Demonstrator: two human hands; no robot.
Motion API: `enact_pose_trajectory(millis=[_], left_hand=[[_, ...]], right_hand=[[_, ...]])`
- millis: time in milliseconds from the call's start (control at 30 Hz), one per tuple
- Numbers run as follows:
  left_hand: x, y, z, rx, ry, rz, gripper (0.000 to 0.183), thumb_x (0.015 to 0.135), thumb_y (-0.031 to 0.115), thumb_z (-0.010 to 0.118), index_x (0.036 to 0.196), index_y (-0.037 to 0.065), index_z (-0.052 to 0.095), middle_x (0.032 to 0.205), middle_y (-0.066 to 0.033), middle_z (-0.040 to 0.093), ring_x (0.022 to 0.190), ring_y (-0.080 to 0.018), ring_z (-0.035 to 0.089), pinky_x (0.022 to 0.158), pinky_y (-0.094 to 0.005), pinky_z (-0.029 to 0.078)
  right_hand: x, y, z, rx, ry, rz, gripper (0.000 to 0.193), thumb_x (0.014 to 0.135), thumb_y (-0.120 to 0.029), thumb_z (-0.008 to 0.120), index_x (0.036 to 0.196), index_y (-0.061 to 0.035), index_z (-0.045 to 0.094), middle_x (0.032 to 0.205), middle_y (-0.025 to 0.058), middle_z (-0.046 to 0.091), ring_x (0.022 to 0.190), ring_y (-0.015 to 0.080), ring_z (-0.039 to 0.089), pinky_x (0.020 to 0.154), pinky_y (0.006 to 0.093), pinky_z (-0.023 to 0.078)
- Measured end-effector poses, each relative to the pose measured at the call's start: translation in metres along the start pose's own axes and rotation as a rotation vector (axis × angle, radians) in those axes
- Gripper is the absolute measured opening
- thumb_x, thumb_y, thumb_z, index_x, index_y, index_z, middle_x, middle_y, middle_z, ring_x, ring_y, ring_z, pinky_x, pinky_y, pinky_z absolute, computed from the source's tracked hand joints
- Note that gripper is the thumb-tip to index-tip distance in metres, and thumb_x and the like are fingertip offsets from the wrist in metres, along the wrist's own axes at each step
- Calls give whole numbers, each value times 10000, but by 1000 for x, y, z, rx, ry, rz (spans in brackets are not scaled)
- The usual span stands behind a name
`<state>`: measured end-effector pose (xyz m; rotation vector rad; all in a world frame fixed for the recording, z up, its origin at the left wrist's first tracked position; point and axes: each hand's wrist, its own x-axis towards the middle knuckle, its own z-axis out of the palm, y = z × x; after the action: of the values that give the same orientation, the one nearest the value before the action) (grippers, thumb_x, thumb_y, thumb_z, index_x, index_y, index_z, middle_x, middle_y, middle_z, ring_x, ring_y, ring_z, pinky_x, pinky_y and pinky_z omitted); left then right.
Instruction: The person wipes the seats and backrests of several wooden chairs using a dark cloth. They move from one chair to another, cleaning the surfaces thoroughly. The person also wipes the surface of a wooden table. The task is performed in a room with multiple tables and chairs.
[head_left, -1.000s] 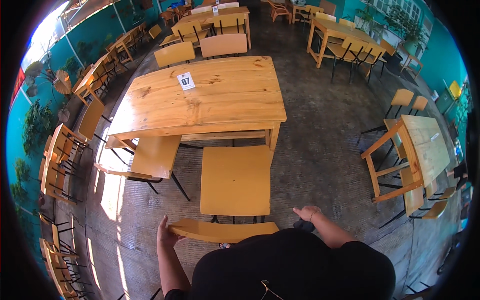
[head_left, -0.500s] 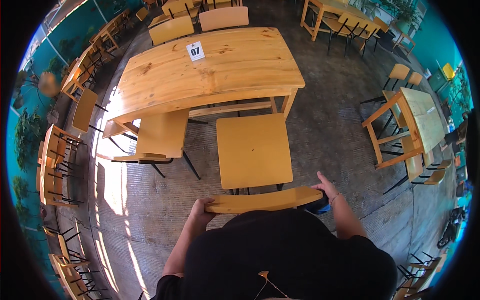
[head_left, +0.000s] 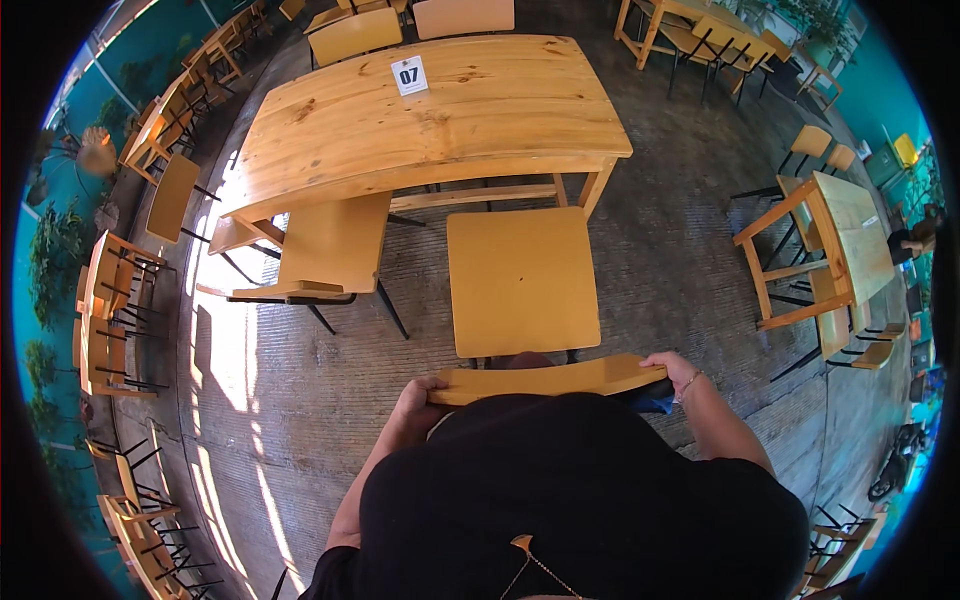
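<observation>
Our left hand (head_left: 418, 398) is curled around the left end of the backrest (head_left: 545, 381) of a yellow chair (head_left: 522, 285), and our right hand (head_left: 678, 373) is closed over the right end, so both hands grip it, 1 at each end. We cannot make out every finger. A thin bracelet (head_left: 690, 386) circles our right wrist. The backrest is right in front of our black shirt (head_left: 590, 480), where a gold pendant (head_left: 522, 543) lies on a chain. Something blue (head_left: 656, 403) shows under the backrest's right end, too hidden for us to identify.

The chair stands upright, its flat seat directed away from us, the far edge near the close side of a wooden table (head_left: 500, 125). To its left we see a 2nd chair (head_left: 335, 240), well apart from ours, its seat reaching partly under the tabletop. A white card (head_left: 410, 76) with dark print is on the table, and past it are 2 chair backs, 1 yellow (head_left: 355, 38) and 1 pinkish (head_left: 464, 17).

Beneath us the ribbed gray floor (head_left: 330, 410) carries bright sunlit patches on the left. Farther right is another wooden table with chairs, its pale top (head_left: 858, 235) facing up, and a person (head_left: 910, 242) near the edge of our view. Along the left we see more tables and chairs beside a teal wall (head_left: 60, 165) with plants (head_left: 58, 245).
</observation>
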<state>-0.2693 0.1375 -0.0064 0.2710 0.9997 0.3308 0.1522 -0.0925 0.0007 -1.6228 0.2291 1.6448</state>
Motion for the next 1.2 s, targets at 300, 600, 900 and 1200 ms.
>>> enact_pose_trajectory(millis=[300,600,900,1200], left_hand=[[21,37,7,-7,-29,80,508,899,83,405,1303,-211,314,1335,-334,387,1268,-457,418,1094,-579,353],[65,99,34,-48,-30,177,492,902,84,384,1266,-233,286,1325,-368,358,1261,-517,391,1055,-651,371],[101,154,55,20,-132,241,477,909,92,391,1236,-233,272,1300,-380,363,1236,-535,414,1017,-683,389],[151,186,72,-68,-71,271,279,889,67,435,1088,-116,366,1205,-337,403,1166,-553,452,939,-732,430]], right_hand=[[22,-32,14,-40,-6,-63,254,832,-216,635,929,18,646,856,134,683,690,210,678,678,328,566],[69,-103,29,-94,-11,-132,227,842,-221,639,900,-2,653,836,112,680,674,206,668,676,331,561],[95,-153,44,-147,-1,-164,218,841,-236,642,868,-20,656,811,89,671,640,179,641,645,311,541],[126,-193,50,-56,43,-307,163,797,-227,636,778,-66,620,766,72,626,644,175,602,643,320,513]])
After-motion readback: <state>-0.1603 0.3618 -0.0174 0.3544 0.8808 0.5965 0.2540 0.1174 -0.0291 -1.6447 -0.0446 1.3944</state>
